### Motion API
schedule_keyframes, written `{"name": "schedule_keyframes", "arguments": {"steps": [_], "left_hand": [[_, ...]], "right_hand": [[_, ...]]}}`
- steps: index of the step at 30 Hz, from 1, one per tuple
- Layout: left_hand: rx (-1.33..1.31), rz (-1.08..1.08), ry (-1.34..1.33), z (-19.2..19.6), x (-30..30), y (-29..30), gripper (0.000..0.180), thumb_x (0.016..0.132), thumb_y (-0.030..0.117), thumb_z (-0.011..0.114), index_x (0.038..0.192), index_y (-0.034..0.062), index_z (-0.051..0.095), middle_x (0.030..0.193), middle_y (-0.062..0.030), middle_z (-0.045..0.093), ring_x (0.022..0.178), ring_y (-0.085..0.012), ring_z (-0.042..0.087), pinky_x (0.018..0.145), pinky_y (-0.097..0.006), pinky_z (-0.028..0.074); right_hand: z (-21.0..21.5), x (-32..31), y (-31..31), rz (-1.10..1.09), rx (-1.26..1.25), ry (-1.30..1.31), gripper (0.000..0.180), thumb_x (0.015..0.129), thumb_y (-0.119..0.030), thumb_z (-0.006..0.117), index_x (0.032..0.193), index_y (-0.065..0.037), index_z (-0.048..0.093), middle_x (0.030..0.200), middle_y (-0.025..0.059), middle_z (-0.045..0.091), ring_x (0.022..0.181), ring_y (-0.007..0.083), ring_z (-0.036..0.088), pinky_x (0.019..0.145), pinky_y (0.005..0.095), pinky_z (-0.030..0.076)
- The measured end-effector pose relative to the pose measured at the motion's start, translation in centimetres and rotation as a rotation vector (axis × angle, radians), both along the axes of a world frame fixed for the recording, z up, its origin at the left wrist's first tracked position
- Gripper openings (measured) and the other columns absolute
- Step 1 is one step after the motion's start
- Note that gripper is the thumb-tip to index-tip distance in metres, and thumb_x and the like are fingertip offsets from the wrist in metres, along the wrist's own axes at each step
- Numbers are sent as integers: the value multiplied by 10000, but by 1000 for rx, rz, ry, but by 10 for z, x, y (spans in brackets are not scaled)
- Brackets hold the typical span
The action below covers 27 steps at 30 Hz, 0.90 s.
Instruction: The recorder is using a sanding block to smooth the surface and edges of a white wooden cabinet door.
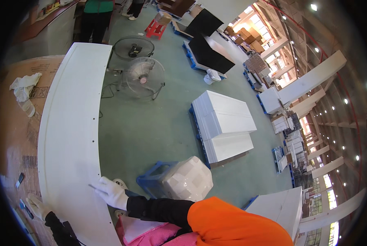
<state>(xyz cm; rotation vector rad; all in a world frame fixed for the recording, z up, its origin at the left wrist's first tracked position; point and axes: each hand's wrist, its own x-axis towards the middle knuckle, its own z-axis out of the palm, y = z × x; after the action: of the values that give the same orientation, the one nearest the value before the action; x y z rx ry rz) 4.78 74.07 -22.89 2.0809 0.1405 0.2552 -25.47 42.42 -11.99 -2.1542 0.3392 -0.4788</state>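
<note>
A long white panel point(70, 135) lies lengthwise in front of me, with small dark holes along its right edge. My right hand point(113, 193), in a white glove, is at that edge. Its fingers are closed on a thin grey stick-like piece point(92, 187), too small to name, whose tip points over the panel. Across the panel's left edge, my left hand point(38, 207), also gloved, has its fingers stretched out. Right beside them is a dark, narrow tool point(26, 208) with a blue part. Another small dark tool point(20, 180) rests on the cardboard farther up.
Brown cardboard point(17, 139) under the panel carries a crumpled white glove point(25, 88). Two floor fans point(144, 78) stand beyond the panel's right side. A blue stool point(152, 178) with a taped bundle point(189, 178) is near my right arm. White panels point(224, 119) are stacked on a pallet.
</note>
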Motion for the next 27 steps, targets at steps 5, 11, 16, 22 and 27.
{"name": "schedule_keyframes", "arguments": {"steps": [5,11,16,22,27], "left_hand": [[-719,35,-5,51,-85,4,274,1054,194,578,1231,-16,579,1098,-95,585,1000,-189,550,907,-328,489],[-108,2,-2,149,-178,7,458,1026,232,652,644,129,420,667,93,355,651,-34,304,563,-257,258],[-35,-30,11,146,-199,54,473,1014,165,662,650,132,361,683,102,339,638,-13,288,550,-235,237],[182,-107,139,132,-212,94,470,1006,212,669,663,92,372,656,69,296,641,-45,278,536,-255,269],[311,-101,116,110,-213,101,449,989,237,682,667,64,422,637,48,312,626,-54,299,535,-265,298]], "right_hand": [[33,-1,-29,-327,277,-10,241,918,-77,676,1150,-92,739,829,117,552,755,252,583,686,370,488],[19,-1,-63,-193,2,31,267,925,-48,682,1188,-40,727,871,55,579,747,155,574,696,304,485],[1,20,-71,-25,-384,-30,293,896,-77,728,1189,-71,736,858,70,573,697,192,589,640,327,497],[-5,25,-63,88,-658,-20,336,873,-84,718,1205,-133,743,837,51,567,697,240,602,628,359,505],[-16,-24,10,159,-498,-112,203,840,-57,758,1039,-92,771,750,45,548,634,241,578,531,363,447]]}}
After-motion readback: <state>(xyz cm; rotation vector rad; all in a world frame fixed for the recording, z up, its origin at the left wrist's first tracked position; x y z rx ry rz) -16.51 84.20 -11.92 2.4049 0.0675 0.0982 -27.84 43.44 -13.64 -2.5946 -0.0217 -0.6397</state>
